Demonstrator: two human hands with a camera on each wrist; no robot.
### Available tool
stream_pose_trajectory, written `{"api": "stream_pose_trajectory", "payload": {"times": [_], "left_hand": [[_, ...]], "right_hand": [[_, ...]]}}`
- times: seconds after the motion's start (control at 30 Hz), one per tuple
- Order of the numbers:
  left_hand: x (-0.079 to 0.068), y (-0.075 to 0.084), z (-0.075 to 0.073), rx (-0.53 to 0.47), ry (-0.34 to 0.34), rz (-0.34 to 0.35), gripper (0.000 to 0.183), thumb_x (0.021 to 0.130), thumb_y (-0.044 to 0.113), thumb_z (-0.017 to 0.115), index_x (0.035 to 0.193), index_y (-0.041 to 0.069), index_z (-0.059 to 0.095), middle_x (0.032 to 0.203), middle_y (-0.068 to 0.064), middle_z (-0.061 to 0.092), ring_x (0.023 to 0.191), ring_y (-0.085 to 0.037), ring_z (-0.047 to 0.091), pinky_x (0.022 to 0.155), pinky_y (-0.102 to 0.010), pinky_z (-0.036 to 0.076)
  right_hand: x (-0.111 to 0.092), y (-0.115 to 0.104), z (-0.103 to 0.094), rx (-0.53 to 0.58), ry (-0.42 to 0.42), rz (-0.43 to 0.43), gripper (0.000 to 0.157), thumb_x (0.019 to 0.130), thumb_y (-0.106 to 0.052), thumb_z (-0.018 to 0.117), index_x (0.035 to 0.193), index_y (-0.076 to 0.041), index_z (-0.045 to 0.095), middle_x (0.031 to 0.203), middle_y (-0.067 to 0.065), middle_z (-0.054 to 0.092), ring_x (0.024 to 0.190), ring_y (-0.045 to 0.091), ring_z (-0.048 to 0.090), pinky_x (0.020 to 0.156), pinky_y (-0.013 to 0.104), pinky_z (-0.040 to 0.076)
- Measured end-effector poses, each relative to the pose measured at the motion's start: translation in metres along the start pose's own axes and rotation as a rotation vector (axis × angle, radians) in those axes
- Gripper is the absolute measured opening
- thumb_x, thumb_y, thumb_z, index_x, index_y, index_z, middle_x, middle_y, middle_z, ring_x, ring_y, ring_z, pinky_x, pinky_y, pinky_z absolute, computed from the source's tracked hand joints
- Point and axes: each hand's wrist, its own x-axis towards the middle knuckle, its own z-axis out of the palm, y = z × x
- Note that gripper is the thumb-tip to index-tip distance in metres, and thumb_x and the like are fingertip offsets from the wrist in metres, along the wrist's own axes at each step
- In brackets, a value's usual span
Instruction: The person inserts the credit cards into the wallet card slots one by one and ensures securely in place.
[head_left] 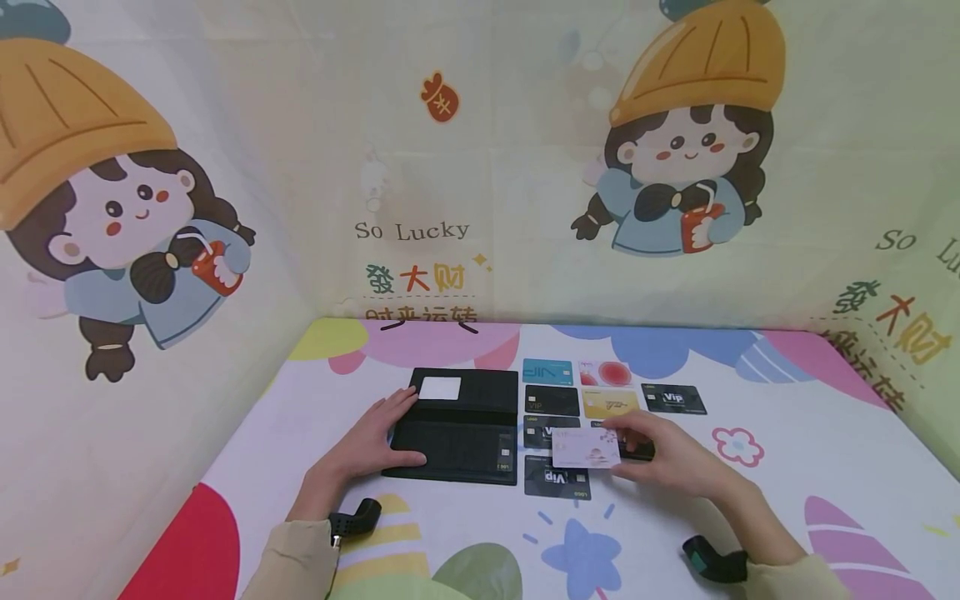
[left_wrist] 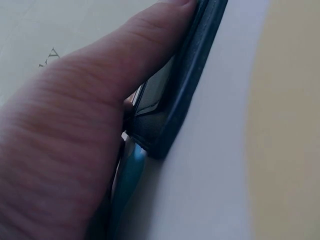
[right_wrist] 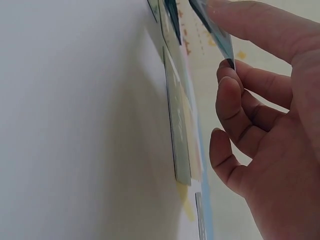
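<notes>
A black card wallet lies unfolded on the table, a white card in its upper panel and a dark card at the lower right. My left hand rests along its left edge with fingers extended; the thumb lies over the lower panel. Between thumb and fingers, my right hand pinches a pale pink printed card by its right end. That card is raised over the dark cards right of the wallet and partly hides them. In the right wrist view, the held card appears edge-on.
Right of the wallet lie several cards: a teal card, a red-and-white card, a black card, a gold card and dark Vip cards. A patterned cloth covers the table; a printed backdrop stands behind.
</notes>
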Motion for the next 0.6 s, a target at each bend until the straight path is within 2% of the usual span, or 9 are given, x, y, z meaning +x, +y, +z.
{"api": "stream_pose_trajectory", "payload": {"times": [0.43,0.6], "left_hand": [[-0.001,0.001,0.000,-0.007,0.005,-0.019,0.107,0.075,0.063,0.079,0.158,0.010,0.036,0.164,-0.010,0.027,0.150,-0.035,0.021,0.121,-0.058,0.014],[-0.001,0.000,0.001,-0.013,0.005,-0.015,0.107,0.075,0.064,0.078,0.158,0.011,0.036,0.164,-0.010,0.027,0.150,-0.035,0.021,0.121,-0.057,0.014]], "right_hand": [[0.011,-0.009,0.007,0.007,-0.004,0.028,0.053,0.079,-0.026,0.088,0.127,-0.014,0.066,0.098,-0.005,0.057,0.089,0.019,0.054,0.073,0.026,0.055],[0.014,-0.010,0.009,0.009,-0.002,-0.006,0.054,0.080,-0.025,0.088,0.127,-0.013,0.065,0.099,-0.006,0.057,0.089,0.018,0.054,0.073,0.025,0.053]]}}
